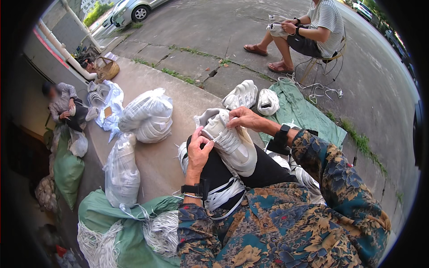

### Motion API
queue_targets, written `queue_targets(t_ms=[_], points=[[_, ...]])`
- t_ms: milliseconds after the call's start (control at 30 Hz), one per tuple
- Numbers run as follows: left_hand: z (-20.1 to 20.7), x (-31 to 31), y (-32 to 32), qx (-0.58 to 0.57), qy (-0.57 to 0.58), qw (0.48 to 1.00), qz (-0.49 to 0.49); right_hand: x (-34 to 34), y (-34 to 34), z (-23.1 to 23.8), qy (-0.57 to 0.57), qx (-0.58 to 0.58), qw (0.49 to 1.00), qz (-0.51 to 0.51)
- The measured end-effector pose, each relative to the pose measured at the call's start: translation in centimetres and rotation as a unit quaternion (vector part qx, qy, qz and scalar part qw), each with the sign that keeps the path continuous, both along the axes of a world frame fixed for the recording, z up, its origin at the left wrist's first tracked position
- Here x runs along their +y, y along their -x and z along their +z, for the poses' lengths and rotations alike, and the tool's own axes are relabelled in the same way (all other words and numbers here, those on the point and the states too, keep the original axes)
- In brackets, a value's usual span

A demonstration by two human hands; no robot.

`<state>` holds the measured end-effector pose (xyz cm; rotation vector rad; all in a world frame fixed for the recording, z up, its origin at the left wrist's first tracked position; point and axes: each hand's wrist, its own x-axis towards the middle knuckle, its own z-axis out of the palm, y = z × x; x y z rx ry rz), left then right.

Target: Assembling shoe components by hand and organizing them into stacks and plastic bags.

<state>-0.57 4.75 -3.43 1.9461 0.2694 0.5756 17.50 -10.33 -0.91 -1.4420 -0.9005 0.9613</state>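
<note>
A white and pale grey sneaker [240, 157] rests on my lap, its toe toward me. My left hand [198, 155] pinches the edge of its opening between thumb and forefinger. On the other side, my right hand [245, 119] has its fingertips pressed together by the tongue and lace holes; what lies between them is too small to make out. Loose white shoelaces [225, 195] lie across my dark trousers below the sneaker. Just beyond my right hand stand another white sneaker [241, 94] and a smaller-looking one seen end-on [268, 102].
Clear plastic bags of shoes [149, 117] stand at left. Nearer, bundled white laces [99, 241] lie on a green sack [100, 205]. A green sheet [286, 100] covers ground at right. One person [328, 27] sits ahead holding a shoe; another [62, 105] sits far left.
</note>
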Motion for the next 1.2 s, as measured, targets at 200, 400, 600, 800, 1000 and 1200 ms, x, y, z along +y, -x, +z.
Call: queue_targets(t_ms=[200, 400, 600, 800, 1000, 1200], points=[[0.9, -2.6, -1.4, 0.063, -0.146, 0.983, 0.09, -0.1, 0.0, 0.4, -0.001, -0.184, 0.983, 0.025], [0.4, -2.9, -2.0, 0.074, -0.143, 0.975, 0.154, 0.6, 1.0, -0.4, -0.025, -0.348, 0.937, -0.025], [-0.4, -1.0, 1.0, 0.05, -0.146, 0.986, 0.069, -1.3, -1.5, 0.6, 0.042, -0.003, 0.999, -0.021], [2.2, -2.0, 4.6, 0.117, -0.135, 0.958, 0.224, -6.6, -8.1, 1.6, -0.021, 0.092, 0.978, -0.185], [0.3, -2.9, 4.0, 0.036, 0.684, 0.721, -0.105, -14.1, -11.4, 3.4, -0.079, 0.182, 0.916, -0.348], [-0.1, -0.6, 6.3, -0.148, 0.697, 0.699, 0.061, -28.7, -18.0, -1.0, -0.187, 0.227, 0.788, -0.54]])
